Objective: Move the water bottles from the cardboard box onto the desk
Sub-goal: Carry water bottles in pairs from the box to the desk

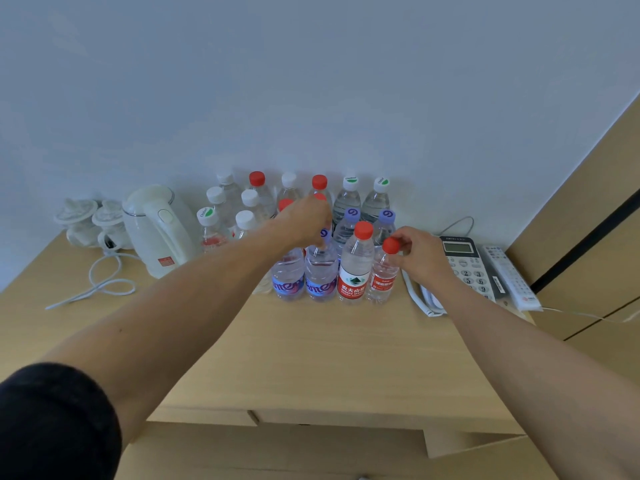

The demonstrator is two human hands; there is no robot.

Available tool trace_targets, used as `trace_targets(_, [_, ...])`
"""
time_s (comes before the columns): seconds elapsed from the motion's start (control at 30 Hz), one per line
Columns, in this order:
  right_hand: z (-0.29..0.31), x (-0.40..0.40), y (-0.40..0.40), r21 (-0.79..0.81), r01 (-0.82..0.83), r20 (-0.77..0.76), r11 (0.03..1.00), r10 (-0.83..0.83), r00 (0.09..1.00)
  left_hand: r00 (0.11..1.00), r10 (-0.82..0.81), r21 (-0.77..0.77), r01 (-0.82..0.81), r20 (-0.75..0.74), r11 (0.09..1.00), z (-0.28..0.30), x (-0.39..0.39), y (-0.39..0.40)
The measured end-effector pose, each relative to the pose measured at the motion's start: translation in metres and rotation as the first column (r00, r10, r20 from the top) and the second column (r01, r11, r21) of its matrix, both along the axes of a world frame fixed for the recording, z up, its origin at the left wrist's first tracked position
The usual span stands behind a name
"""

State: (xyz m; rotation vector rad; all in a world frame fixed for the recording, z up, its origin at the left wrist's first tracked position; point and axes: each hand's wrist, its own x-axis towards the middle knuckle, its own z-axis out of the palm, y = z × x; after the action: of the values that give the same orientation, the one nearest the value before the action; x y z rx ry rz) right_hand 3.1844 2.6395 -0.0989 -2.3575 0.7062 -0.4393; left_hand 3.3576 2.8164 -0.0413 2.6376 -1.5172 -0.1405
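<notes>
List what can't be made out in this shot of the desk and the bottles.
- Head view: the cardboard box is not in the picture.
- The left hand covers the bottles beneath it; its fingertips hide the cap of the purple-label bottle.
- The right hand hides part of the telephone.
- Print on the small red-label bottle is too small to read.
- The kettle hides part of the cups.
</notes>
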Motion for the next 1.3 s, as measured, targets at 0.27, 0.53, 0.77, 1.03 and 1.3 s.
trace_targets(0.27, [0.000,0.001,-0.001,-0.012,0.004,-0.009,1.000,-0.004,1.000,1.000,-0.020,0.007,0.021,-0.015,1.000,0.001,0.000,-0.001])
trace_targets(0.53, [-0.001,0.000,0.000,-0.004,0.011,-0.004,1.000,-0.011,1.000,1.000,-0.024,-0.013,0.024,-0.015,1.000,-0.002,0.001,0.000])
trace_targets(0.77, [0.007,-0.001,-0.001,0.009,-0.029,-0.005,1.000,0.029,1.000,0.995,-0.043,-0.040,0.039,-0.090,0.998,0.010,0.007,0.014])
trace_targets(1.03, [0.021,0.007,-0.001,-0.021,-0.069,-0.006,0.997,0.068,0.998,0.997,0.011,-0.042,-0.014,-0.074,0.999,0.030,0.029,0.046])
trace_targets(1.3, [0.025,0.011,0.001,-0.073,-0.066,-0.066,0.995,0.061,0.996,0.998,0.061,-0.037,-0.062,-0.014,0.997,0.037,0.044,0.070])
